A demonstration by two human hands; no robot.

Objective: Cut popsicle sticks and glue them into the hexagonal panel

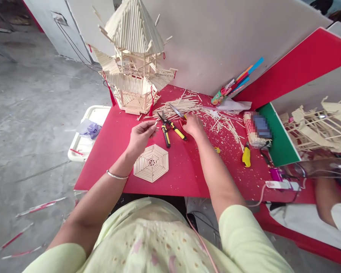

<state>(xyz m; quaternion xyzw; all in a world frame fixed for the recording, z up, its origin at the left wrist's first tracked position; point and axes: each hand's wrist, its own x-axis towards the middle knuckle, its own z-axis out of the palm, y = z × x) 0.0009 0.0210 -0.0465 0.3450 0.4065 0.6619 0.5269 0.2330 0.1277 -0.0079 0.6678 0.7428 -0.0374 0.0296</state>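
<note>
Whitish tiny piece (156,124) pinched between thumb and fingertips of the left hand (141,133), nearly closed. Right hand (193,125) curled over the red handles of the scissors (176,110), blades pointing away to the left. Between the hands, black-and-yellow pliers (165,132) lie with handles spread. Hexagonal stick panel (151,168) flat on the red table (102,167), just below the left hand, nearer the body. Loose sticks (187,103) piled beyond the scissors, scraps scattered right. Pagoda model (133,85) of pale sticks, red tassels, stands upright at far left of table. Yellow-handled tool (246,156) on the right side, near a green panel (281,138). Another person's arm (324,197) at far right, near the power strip (282,185). White tray (76,149) beside table's left edge, purple wrapper (91,130) on it.
</note>
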